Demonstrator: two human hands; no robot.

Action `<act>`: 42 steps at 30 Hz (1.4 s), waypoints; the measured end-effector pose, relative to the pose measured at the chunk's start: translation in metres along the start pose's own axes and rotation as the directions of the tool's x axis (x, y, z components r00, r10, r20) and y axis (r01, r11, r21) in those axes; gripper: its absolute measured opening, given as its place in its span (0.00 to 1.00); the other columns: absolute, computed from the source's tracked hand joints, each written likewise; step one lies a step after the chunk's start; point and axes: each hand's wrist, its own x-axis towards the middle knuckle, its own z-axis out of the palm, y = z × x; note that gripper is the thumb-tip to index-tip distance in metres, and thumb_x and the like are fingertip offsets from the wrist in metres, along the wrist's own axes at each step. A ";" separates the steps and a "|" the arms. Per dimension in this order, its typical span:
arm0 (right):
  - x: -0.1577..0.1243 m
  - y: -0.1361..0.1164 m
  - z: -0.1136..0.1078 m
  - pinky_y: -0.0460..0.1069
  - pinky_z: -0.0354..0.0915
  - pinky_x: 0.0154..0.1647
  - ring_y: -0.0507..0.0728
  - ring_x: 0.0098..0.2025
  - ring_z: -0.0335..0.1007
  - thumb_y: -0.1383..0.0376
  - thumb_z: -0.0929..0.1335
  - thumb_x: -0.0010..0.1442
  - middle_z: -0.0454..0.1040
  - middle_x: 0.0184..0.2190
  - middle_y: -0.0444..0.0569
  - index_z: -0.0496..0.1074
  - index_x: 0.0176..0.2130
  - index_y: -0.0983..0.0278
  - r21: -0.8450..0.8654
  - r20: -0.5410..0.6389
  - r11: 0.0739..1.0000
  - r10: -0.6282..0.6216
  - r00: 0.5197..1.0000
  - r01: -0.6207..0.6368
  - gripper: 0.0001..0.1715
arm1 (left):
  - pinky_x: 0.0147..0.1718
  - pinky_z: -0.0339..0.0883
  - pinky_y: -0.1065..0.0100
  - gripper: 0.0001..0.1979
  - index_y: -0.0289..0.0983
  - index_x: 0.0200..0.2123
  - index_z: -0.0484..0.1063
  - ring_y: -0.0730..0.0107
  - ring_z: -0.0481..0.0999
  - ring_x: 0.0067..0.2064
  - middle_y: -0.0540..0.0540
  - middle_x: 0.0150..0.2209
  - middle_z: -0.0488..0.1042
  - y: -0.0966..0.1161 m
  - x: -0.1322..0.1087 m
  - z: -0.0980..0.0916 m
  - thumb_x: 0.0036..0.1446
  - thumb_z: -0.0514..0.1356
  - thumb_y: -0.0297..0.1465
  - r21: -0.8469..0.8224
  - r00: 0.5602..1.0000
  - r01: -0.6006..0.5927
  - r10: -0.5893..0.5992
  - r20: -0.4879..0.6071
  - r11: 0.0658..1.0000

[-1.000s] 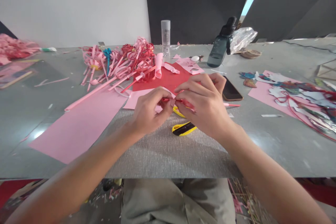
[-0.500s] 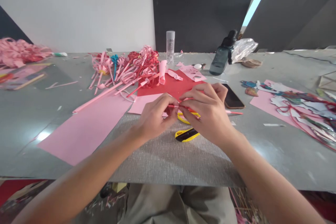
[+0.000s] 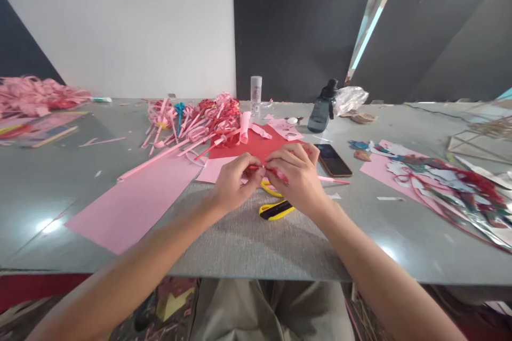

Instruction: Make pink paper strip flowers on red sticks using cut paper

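Observation:
In the middle of the head view, my left hand (image 3: 236, 180) is closed, thumb and fingertips pinching a thin red paper stick (image 3: 256, 167). My right hand (image 3: 298, 177) meets it there, its fingers also pinched on the stick, which they partly hide. A pink and red stick end (image 3: 335, 180) pokes out right of my right hand; whether it is the same stick I cannot tell. Just below my hands lies a yellow and black utility knife (image 3: 276, 210). A yellow loop, perhaps a scissor handle (image 3: 270, 189), is half hidden under my right hand. Red paper (image 3: 258, 145) lies behind.
Pink paper (image 3: 136, 208) lies at left, below a pile of pink and red paper flowers (image 3: 216, 117). A clear bottle (image 3: 256, 96), dark water bottle (image 3: 321, 109) and phone (image 3: 334, 160) are farther back. Colourful cutouts (image 3: 436, 170) with red cord spread at right.
The view has tilted up, so the table things sit lower in it and those at right lie farther left. Both hands stay together on the thin stick, with slight finger movement.

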 end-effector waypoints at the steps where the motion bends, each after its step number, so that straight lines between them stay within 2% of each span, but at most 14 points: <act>1: 0.000 0.001 0.001 0.59 0.50 0.57 0.59 0.48 0.73 0.65 0.72 0.67 0.84 0.41 0.40 0.77 0.37 0.58 0.000 -0.015 1.000 -0.001 1.000 0.001 0.04 | 0.34 0.68 0.70 0.09 0.38 0.38 0.71 0.71 0.76 0.34 0.49 0.33 0.75 -0.001 0.000 0.000 0.69 0.58 0.36 0.015 1.000 0.006 -0.006 0.003 1.000; 5: -0.002 0.001 0.001 0.59 0.51 0.57 0.59 0.47 0.73 0.65 0.72 0.67 0.85 0.41 0.41 0.77 0.37 0.58 -0.002 -0.017 1.000 -0.008 1.000 0.008 0.04 | 0.32 0.65 0.71 0.11 0.38 0.37 0.70 0.72 0.74 0.32 0.50 0.31 0.73 -0.004 -0.001 0.001 0.71 0.56 0.37 0.035 0.999 -0.004 0.003 0.035 0.999; 14: -0.002 -0.004 0.000 0.60 0.51 0.57 0.59 0.48 0.71 0.67 0.72 0.66 0.83 0.42 0.42 0.77 0.40 0.59 0.043 0.042 0.999 0.022 0.999 -0.024 0.02 | 0.36 0.67 0.71 0.05 0.39 0.40 0.69 0.71 0.77 0.37 0.49 0.36 0.76 -0.010 -0.004 -0.001 0.71 0.56 0.32 0.054 0.999 -0.045 0.043 0.031 0.998; 17: -0.001 -0.005 0.001 0.60 0.51 0.58 0.60 0.48 0.71 0.67 0.71 0.67 0.83 0.42 0.42 0.77 0.39 0.59 0.042 0.048 0.999 0.022 0.999 -0.024 0.03 | 0.37 0.68 0.69 0.04 0.39 0.41 0.68 0.69 0.77 0.37 0.48 0.37 0.76 -0.010 -0.004 -0.003 0.71 0.55 0.31 0.071 0.997 -0.055 0.050 0.065 0.996; 23: 0.001 -0.007 -0.001 0.61 0.49 0.61 0.61 0.50 0.71 0.68 0.72 0.66 0.83 0.40 0.41 0.77 0.38 0.58 0.034 0.048 0.999 0.029 0.998 -0.031 0.04 | 0.32 0.68 0.70 0.03 0.38 0.42 0.68 0.70 0.75 0.34 0.48 0.36 0.74 -0.007 -0.004 -0.005 0.70 0.56 0.30 0.051 0.989 -0.075 0.067 0.132 0.996; 28: 0.000 -0.005 0.000 0.61 0.50 0.62 0.60 0.49 0.72 0.67 0.72 0.66 0.83 0.41 0.41 0.77 0.38 0.59 0.017 0.054 1.000 0.022 0.998 -0.023 0.03 | 0.32 0.68 0.70 0.02 0.38 0.41 0.68 0.71 0.74 0.32 0.48 0.35 0.74 -0.007 -0.003 -0.005 0.69 0.57 0.30 0.090 0.989 -0.093 0.082 0.122 0.992; 35: -0.001 -0.006 0.001 0.60 0.51 0.60 0.59 0.48 0.72 0.67 0.73 0.66 0.83 0.41 0.42 0.76 0.38 0.60 0.001 0.036 1.000 0.005 0.999 -0.005 0.02 | 0.33 0.70 0.69 0.05 0.38 0.44 0.68 0.70 0.77 0.35 0.47 0.38 0.75 -0.008 -0.005 -0.004 0.70 0.56 0.33 0.055 0.990 -0.057 0.049 0.130 0.997; 42: -0.001 -0.003 0.000 0.59 0.51 0.59 0.59 0.48 0.72 0.68 0.73 0.66 0.83 0.41 0.41 0.77 0.37 0.60 -0.010 -0.002 1.000 -0.014 1.000 0.014 0.03 | 0.34 0.71 0.69 0.04 0.38 0.42 0.68 0.69 0.77 0.35 0.47 0.37 0.75 -0.006 -0.003 -0.004 0.70 0.55 0.31 0.075 0.993 -0.053 0.045 0.105 0.996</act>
